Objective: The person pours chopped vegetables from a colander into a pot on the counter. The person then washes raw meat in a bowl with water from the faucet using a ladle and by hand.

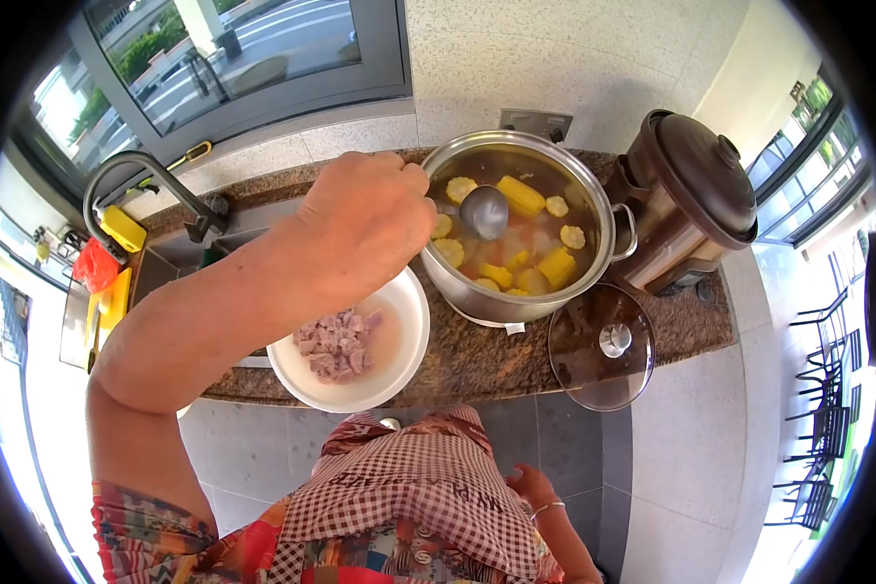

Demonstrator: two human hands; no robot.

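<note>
My left hand [375,219] is closed, apparently around the handle of a metal ladle [485,212]; the handle is mostly hidden by the hand. The ladle's bowl rests at the surface of the broth in a large steel pot [618,209], among corn pieces [521,196] and orange bits. Below my left forearm stands a white bowl [414,355] with pinkish diced meat [338,346] in cloudy liquid. Hanging low beside the checked apron [399,487], my right hand [532,487] is empty, its fingers loosely apart and partly in view.
Right of the pot stands a brown lidded cooker [686,185]. A glass lid [594,375] overhangs the granite counter's [457,375] front edge. Behind my left arm are a sink and a curved faucet [146,161]. Yellow and red items [95,265] sit at the far left.
</note>
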